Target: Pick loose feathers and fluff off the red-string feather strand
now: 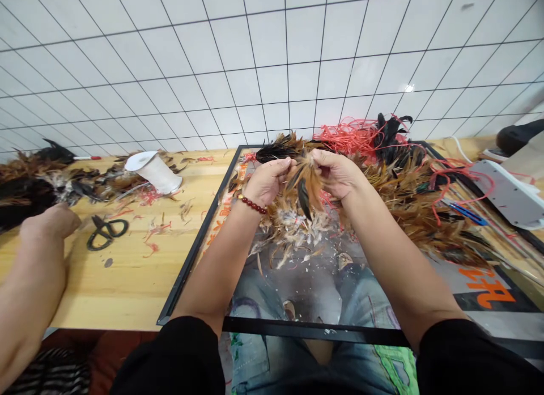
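A small bunch of brown feathers (312,185), with one dark greenish feather in it, hangs tips down between my hands. My right hand (340,174) pinches its upper end between thumb and fingers. Close against the bunch's left side, my left hand (264,184), with a dark red bead bracelet on the wrist, has thumb and fingertips pressed together; what they hold is too small to make out. Below lie loose pale fluffy feathers (297,228) on a black-framed glass panel (293,293). A long pile of brown feathers (408,213) spreads to the right.
Tangled red plastic string (351,139) and black feathers (389,137) lie at the back. On the right are a blue-handled tool (467,213) and a white power strip (505,194). Leftward stand a white spool (155,171), black scissors (106,232) and another person's hand (51,220) by feathers.
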Motion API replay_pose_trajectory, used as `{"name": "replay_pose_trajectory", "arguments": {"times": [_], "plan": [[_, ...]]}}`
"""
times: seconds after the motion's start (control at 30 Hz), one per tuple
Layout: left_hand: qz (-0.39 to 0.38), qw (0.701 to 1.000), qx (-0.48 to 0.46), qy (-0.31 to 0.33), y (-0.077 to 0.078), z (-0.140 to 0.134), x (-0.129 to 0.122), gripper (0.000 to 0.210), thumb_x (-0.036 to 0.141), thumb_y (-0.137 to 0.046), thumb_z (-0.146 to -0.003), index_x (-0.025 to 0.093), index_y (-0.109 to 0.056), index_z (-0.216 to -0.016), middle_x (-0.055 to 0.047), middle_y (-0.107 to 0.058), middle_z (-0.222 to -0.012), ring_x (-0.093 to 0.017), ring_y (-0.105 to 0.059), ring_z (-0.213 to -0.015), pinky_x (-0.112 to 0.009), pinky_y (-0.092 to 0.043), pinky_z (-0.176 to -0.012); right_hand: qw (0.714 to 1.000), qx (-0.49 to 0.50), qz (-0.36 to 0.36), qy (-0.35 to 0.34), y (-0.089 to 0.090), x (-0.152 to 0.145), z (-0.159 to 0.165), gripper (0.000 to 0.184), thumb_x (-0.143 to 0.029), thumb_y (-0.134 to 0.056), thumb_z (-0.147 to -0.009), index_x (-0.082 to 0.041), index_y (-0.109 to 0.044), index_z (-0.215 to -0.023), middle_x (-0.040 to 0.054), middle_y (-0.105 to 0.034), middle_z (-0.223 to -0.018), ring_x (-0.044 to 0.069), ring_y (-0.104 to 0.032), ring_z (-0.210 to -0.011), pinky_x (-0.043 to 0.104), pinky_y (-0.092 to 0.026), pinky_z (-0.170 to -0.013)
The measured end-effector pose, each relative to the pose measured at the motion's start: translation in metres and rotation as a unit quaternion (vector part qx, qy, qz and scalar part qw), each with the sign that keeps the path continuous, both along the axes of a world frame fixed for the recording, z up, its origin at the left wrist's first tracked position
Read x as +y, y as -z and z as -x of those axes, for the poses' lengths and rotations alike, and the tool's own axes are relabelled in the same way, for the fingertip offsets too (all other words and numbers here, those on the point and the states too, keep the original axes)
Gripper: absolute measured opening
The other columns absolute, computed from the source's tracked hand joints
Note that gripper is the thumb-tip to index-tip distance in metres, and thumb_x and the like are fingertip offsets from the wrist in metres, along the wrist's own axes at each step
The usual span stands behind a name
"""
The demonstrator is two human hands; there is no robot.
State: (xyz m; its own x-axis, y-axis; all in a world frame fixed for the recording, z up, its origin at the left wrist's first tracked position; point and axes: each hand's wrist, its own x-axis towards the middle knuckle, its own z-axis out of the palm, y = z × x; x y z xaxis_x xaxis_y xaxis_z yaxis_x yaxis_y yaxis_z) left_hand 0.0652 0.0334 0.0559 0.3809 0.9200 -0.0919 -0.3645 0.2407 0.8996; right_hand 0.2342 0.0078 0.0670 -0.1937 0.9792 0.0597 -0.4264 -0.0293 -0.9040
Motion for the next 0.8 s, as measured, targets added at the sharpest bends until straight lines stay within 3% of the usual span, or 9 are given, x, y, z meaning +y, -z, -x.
{"name": "replay_pose_trajectory", "arguments": {"times": [0.1, 0.2, 0.43, 0.53, 0.67, 0.8], "plan": [[0.005, 0.996, 0.014, 0.089, -0.008, 0.003, -0.006, 0.022, 0.032, -0.075, -0.084, 0.011, -0.074, -0.079, -0.010, -0.076, -0.076, -0.017, -0.071, -0.069, -0.030, -0.058, -0.074, 1.000, -0.023, -0.014, -0.003, -0.001, -0.004, 0.000, 0.040, -0.035, -0.091, -0.053, -0.019, -0.056, -0.065, -0.0074, -0.045, -0.051, 0.006, -0.038, -0.047, 0.020, -0.033, -0.044], [0.000, 0.989, 0.021, 0.146, -0.014, 0.000, -0.015, 0.024, 0.034, -0.078, -0.082, 0.010, -0.075, -0.083, -0.013, -0.077, -0.078, -0.022, -0.075, -0.080, -0.035, -0.059, -0.082, 0.998, -0.045, -0.023, -0.025, -0.001, -0.008, 0.002, 0.035, -0.036, -0.088, -0.062, -0.017, -0.061, -0.069, -0.0058, -0.049, -0.051, 0.007, -0.043, -0.045, 0.021, -0.037, -0.044], [-0.035, 0.983, 0.055, 0.172, -0.016, 0.001, -0.018, 0.010, 0.020, -0.079, -0.078, 0.011, -0.077, -0.077, -0.010, -0.075, -0.071, -0.017, -0.073, -0.073, -0.029, -0.057, -0.077, 0.993, -0.097, -0.059, -0.016, -0.005, -0.013, 0.002, 0.034, -0.036, -0.089, -0.064, -0.016, -0.061, -0.065, -0.0021, -0.059, -0.052, 0.010, -0.053, -0.043, 0.024, -0.043, -0.044], [-0.028, 0.989, 0.052, 0.133, -0.017, -0.001, -0.017, 0.009, 0.015, -0.075, -0.079, 0.011, -0.074, -0.071, -0.007, -0.072, -0.064, -0.015, -0.070, -0.065, -0.028, -0.057, -0.074, 0.990, -0.110, -0.081, 0.022, -0.005, -0.013, 0.004, 0.036, -0.041, -0.090, -0.061, -0.017, -0.064, -0.066, -0.0005, -0.062, -0.055, 0.012, -0.056, -0.047, 0.026, -0.047, -0.047], [0.004, 1.000, 0.009, -0.001, -0.017, -0.005, -0.014, 0.011, 0.013, -0.069, -0.081, 0.010, -0.072, -0.071, -0.006, -0.072, -0.065, -0.015, -0.070, -0.067, -0.029, -0.058, -0.078, 0.970, -0.179, -0.125, 0.107, -0.006, -0.011, 0.003, 0.040, -0.049, -0.089, -0.061, -0.017, -0.065, -0.066, -0.0006, -0.063, -0.060, 0.009, -0.052, -0.054, 0.025, -0.044, -0.054], [0.041, 0.994, -0.034, -0.092, -0.018, -0.004, -0.010, 0.009, 0.014, -0.068, -0.083, 0.011, -0.068, -0.074, -0.004, -0.071, -0.066, -0.013, -0.070, -0.068, -0.029, -0.059, -0.081, 0.938, -0.300, -0.139, 0.102, -0.009, -0.014, 0.000, 0.039, -0.046, -0.091, -0.057, -0.017, -0.069, -0.071, -0.0001, -0.065, -0.068, 0.010, -0.051, -0.061, 0.025, -0.042, -0.059]]}}
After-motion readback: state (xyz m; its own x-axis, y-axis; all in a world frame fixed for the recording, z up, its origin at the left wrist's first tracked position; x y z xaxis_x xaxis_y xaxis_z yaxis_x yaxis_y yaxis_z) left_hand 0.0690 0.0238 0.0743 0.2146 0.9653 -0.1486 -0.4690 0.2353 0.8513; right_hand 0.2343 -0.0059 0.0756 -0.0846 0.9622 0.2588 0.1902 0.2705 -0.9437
